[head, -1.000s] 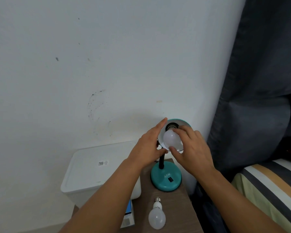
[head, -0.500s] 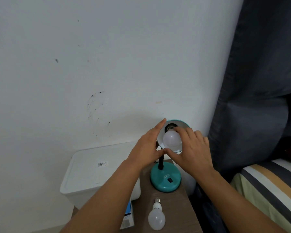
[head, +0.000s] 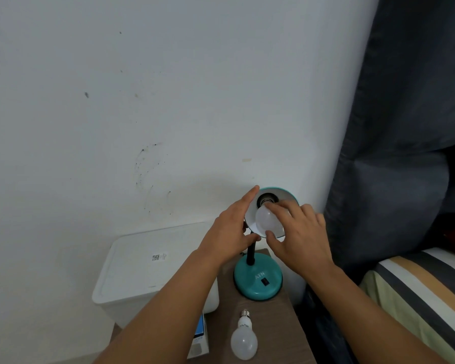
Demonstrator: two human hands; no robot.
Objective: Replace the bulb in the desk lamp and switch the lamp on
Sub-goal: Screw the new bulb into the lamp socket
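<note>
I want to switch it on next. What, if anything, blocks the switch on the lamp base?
Nothing visible does. The black switch sits uncovered on the lamp base, below both hands; the spare bulb lies apart, nearer the camera.

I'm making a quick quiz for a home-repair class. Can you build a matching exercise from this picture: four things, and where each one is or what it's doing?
Things:
1. left hand
2. right hand
3. spare bulb
4. rocker switch

Places or states:
A. lying on the wooden table, screw cap pointing toward the lamp
B. set in the teal lamp base
C. steadying the rim of the lamp shade
D. fingers wrapped around the bulb in the shade

Pairs: 1-C, 2-D, 3-A, 4-B
</note>
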